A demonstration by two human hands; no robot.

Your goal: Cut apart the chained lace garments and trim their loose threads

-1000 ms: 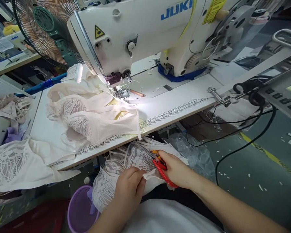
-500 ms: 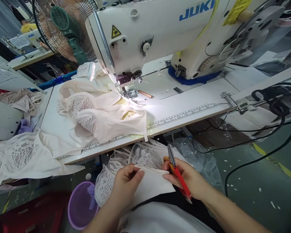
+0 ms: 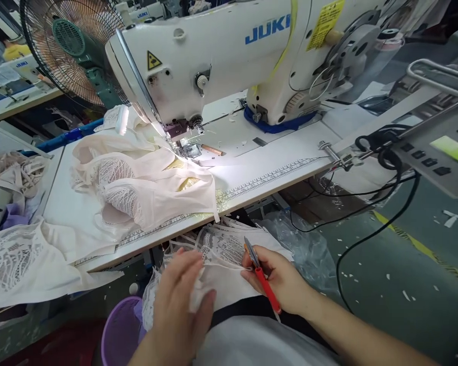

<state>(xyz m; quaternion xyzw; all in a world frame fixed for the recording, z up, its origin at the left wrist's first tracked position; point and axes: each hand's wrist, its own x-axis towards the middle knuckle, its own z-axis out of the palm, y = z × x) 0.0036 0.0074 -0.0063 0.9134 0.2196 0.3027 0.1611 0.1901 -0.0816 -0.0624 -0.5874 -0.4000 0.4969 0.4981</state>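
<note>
A white bra (image 3: pixel 19 262) lies along the near edge of the table (image 3: pixel 267 157), its lace cup to the left, with a fan (image 3: pixel 70 43) standing behind. A purple bin (image 3: pixel 109 333) sits below, partly hidden by the left forearm. On the table, bras (image 3: pixel 160 195) lie in a pile reaching to the needle area of the sewing machine (image 3: pixel 221 66). The left hand (image 3: pixel 183 300) is raised and blurred, fingers loosely spread, thumb apart, with nothing seen in its grip; whether it touches the garment behind it cannot be told. That garment (image 3: pixel 229 284), white with lace, rests across the lap below the table edge. The right hand (image 3: pixel 278 279) is curled around red-handled scissors (image 3: pixel 266 290), blades pointing up, while its thumb and fingertip meet at the garment's edge. Farther right, a clear bag (image 3: pixel 309 254) lies near black cables (image 3: pixel 377 229).
</note>
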